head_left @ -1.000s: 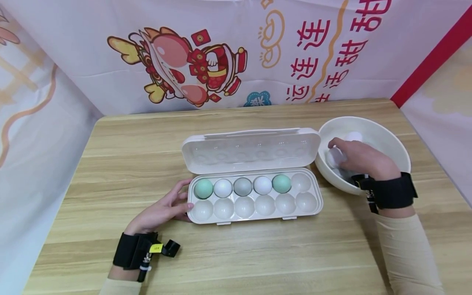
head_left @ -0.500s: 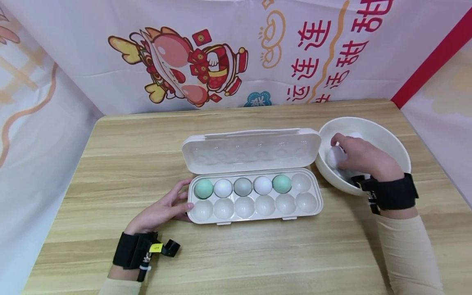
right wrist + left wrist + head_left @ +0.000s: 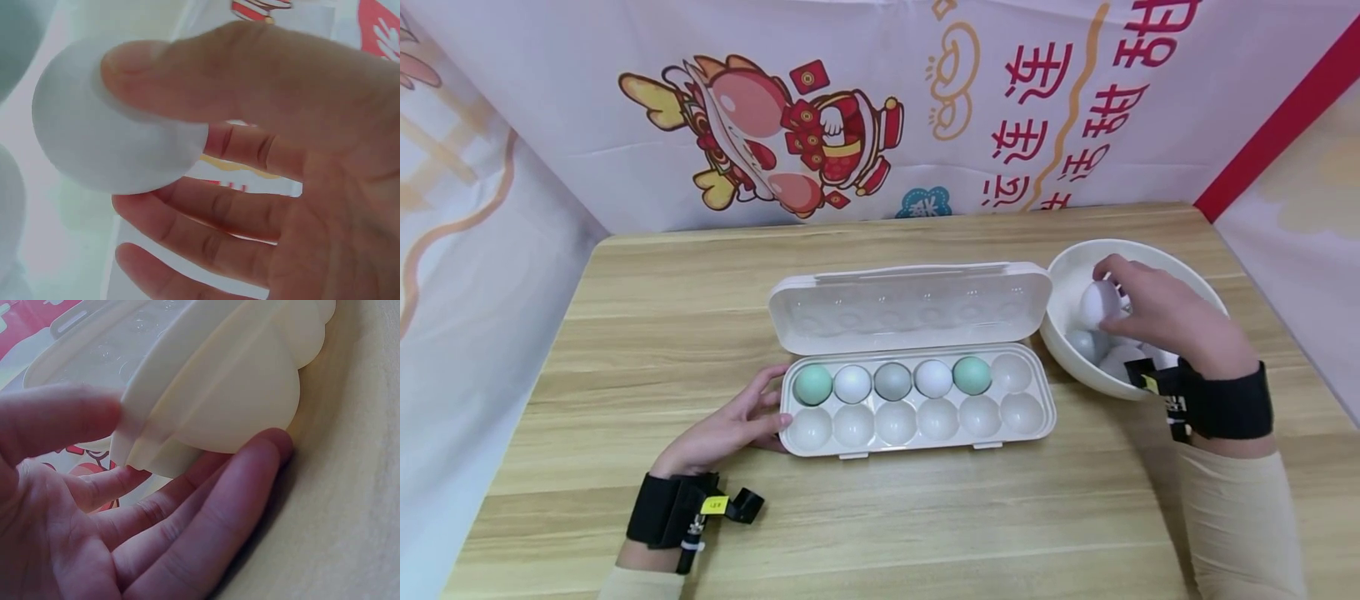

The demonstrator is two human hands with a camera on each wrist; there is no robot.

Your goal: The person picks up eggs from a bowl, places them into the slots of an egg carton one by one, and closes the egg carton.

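My right hand pinches a white egg between thumb and fingers, raised over the eggs in the white bowl. The right wrist view shows the thumb lying across the egg, with fingertips on its far side. At the left end of the white egg box, my left hand grips it, thumb on the rim and fingers under the rounded cups. Green, white and grey eggs sit in the box's back row: a green egg at the left end, another green egg further right.
The egg box's lid stands open behind it, its right end close to the bowl. Several eggs, including a greyish egg, lie in the bowl. A printed cloth hangs behind the wooden table.
My right hand has lifted the white egg up from among the others and shifted slightly right, uncovering more eggs in the bowl. My left hand keeps its place on the egg box.
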